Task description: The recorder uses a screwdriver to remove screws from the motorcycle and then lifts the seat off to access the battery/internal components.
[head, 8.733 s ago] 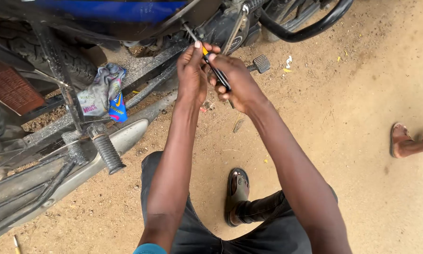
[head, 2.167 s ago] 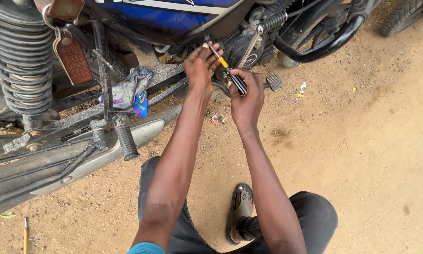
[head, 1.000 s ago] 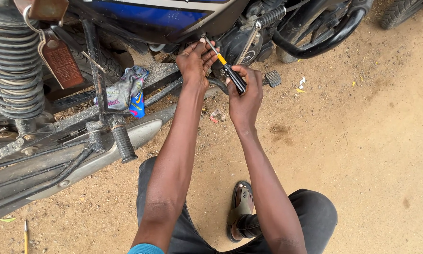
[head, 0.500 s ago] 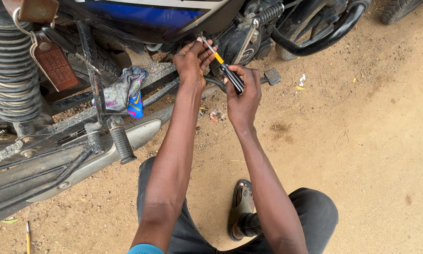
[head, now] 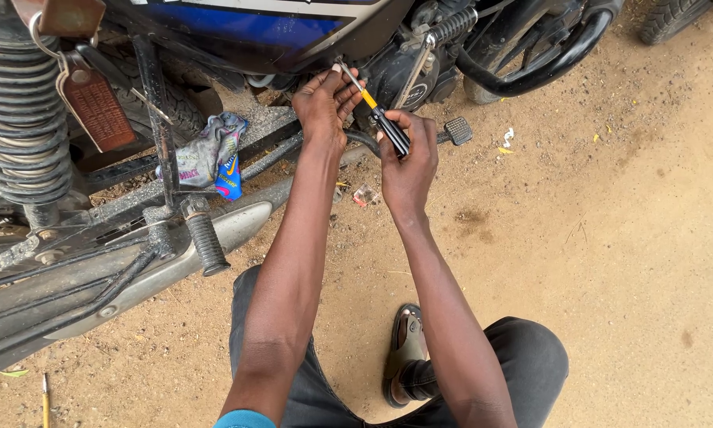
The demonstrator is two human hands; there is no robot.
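Observation:
I crouch on sandy ground beside a blue motorcycle. My right hand grips the black and yellow handle of a screwdriver, whose metal shaft points up and left under the bike's body. My left hand is at the shaft's tip, its fingers pinched around it against the underside of the motorcycle. The exact spot the tip touches is hidden by my fingers.
A coloured rag lies on the frame above the silver exhaust pipe. A rubber footpeg sticks out at left, a brake pedal at right. A coil spring is far left. My sandalled foot rests below.
The view has drifted slightly, so the bike sits a bit lower and left. Both hands stay on the screwdriver at the same place under the bike.

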